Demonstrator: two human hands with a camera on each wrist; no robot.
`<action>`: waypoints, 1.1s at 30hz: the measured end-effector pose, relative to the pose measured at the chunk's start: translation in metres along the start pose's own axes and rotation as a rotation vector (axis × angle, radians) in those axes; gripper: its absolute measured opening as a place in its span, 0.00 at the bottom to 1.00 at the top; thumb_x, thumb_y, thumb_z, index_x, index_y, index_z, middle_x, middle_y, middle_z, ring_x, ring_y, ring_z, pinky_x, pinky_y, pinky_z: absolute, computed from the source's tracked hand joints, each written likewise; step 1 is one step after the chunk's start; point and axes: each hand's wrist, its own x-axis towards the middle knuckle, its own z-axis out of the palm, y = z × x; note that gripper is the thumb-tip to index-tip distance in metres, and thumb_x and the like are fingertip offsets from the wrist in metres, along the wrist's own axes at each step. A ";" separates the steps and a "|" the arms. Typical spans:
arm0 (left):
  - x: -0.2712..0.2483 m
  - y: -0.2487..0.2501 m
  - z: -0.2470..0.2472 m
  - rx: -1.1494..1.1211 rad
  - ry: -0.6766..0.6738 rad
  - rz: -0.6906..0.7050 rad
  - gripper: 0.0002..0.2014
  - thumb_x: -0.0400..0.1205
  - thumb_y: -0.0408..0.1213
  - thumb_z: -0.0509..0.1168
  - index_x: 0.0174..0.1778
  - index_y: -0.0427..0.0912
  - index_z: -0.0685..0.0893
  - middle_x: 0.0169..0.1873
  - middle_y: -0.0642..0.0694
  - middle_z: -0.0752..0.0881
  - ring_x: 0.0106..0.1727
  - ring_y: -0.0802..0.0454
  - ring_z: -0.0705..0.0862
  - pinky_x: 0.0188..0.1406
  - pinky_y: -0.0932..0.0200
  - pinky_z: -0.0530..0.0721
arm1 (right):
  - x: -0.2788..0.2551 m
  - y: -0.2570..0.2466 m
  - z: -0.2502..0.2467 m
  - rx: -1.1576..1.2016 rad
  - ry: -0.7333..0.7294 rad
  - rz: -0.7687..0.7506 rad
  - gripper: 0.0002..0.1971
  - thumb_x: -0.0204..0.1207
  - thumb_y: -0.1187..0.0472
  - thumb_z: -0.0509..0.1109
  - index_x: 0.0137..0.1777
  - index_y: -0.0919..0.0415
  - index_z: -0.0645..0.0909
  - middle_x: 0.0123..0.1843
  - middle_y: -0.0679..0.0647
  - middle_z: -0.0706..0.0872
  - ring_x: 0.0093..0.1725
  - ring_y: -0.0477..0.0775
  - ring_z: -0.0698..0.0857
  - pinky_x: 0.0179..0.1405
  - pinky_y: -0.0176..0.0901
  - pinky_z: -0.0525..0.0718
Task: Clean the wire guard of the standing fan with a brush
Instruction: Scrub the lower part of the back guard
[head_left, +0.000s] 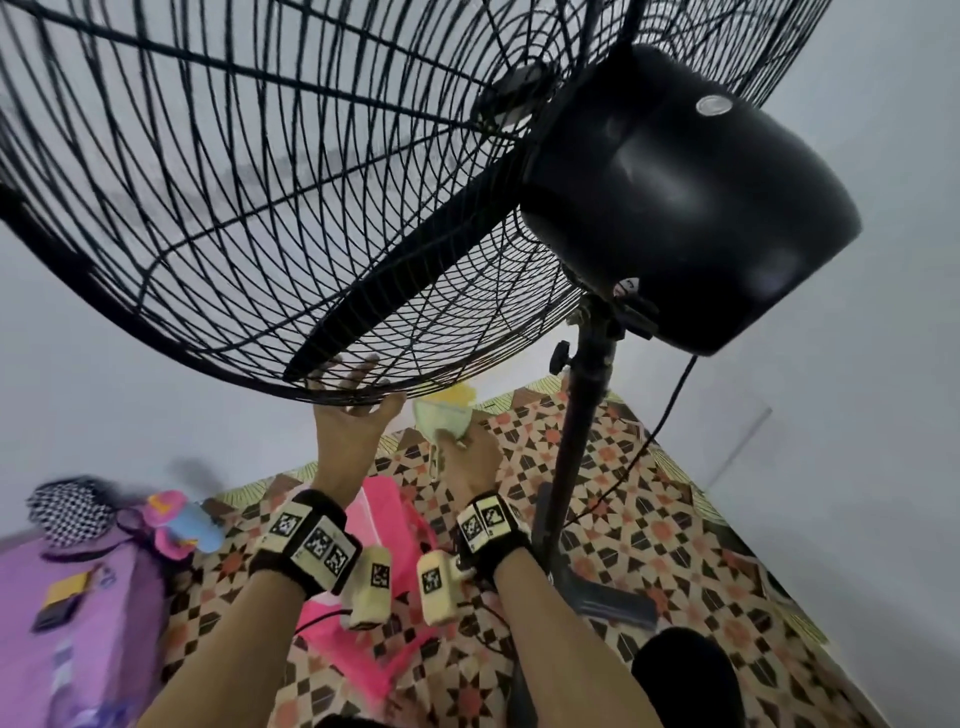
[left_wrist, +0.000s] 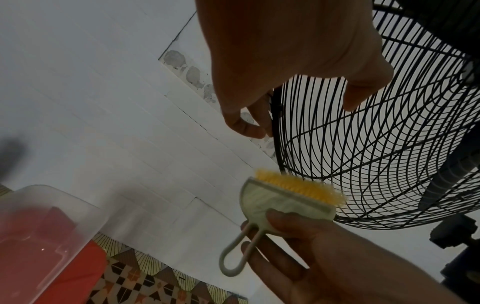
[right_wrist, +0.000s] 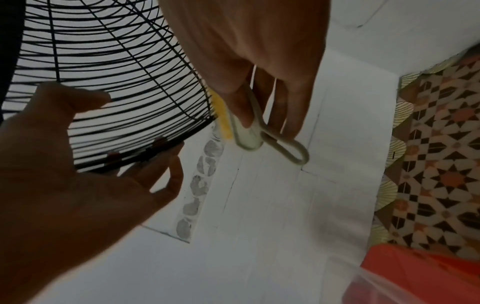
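Note:
The standing fan's black wire guard (head_left: 249, 208) fills the upper left of the head view, tilted over me. My left hand (head_left: 358, 400) reaches up to its lower rim with fingers spread and fairly straight on the far side of the wires; they touch the rim (right_wrist: 155, 148), the thumb (right_wrist: 88, 96) apart. My right hand (head_left: 465, 441) grips a pale green brush (left_wrist: 283, 203) by its body, with its wire loop handle (right_wrist: 288, 150) between the fingers. The yellow bristles (left_wrist: 298, 187) point at the guard's lower edge, right beside the wires; contact is unclear.
The black motor housing (head_left: 675, 197) and the fan pole (head_left: 582, 441) stand right of my hands, a cable (head_left: 670, 410) hanging beside them. A pink plastic item (head_left: 379, 519) lies on the patterned floor (head_left: 649, 519). A purple surface (head_left: 78, 623) with small things is at the left.

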 end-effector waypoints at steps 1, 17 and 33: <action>0.000 0.001 -0.001 0.005 -0.002 -0.008 0.25 0.78 0.21 0.78 0.69 0.40 0.82 0.64 0.41 0.90 0.58 0.53 0.92 0.60 0.61 0.89 | 0.001 0.000 0.000 -0.010 0.009 -0.002 0.11 0.83 0.62 0.74 0.62 0.66 0.88 0.53 0.55 0.93 0.41 0.47 0.88 0.30 0.24 0.81; -0.002 0.011 -0.001 -0.030 -0.014 -0.043 0.26 0.78 0.21 0.78 0.71 0.38 0.82 0.65 0.41 0.89 0.60 0.53 0.91 0.55 0.67 0.88 | -0.043 0.020 0.006 0.247 0.279 -0.045 0.03 0.82 0.61 0.75 0.53 0.57 0.84 0.41 0.46 0.89 0.38 0.37 0.90 0.34 0.35 0.89; -0.008 0.020 -0.002 0.068 0.009 -0.161 0.29 0.78 0.30 0.81 0.74 0.41 0.79 0.66 0.45 0.90 0.60 0.53 0.92 0.54 0.21 0.87 | -0.031 0.017 0.002 0.247 0.121 -0.004 0.07 0.82 0.65 0.75 0.56 0.55 0.84 0.42 0.40 0.89 0.39 0.40 0.90 0.33 0.30 0.86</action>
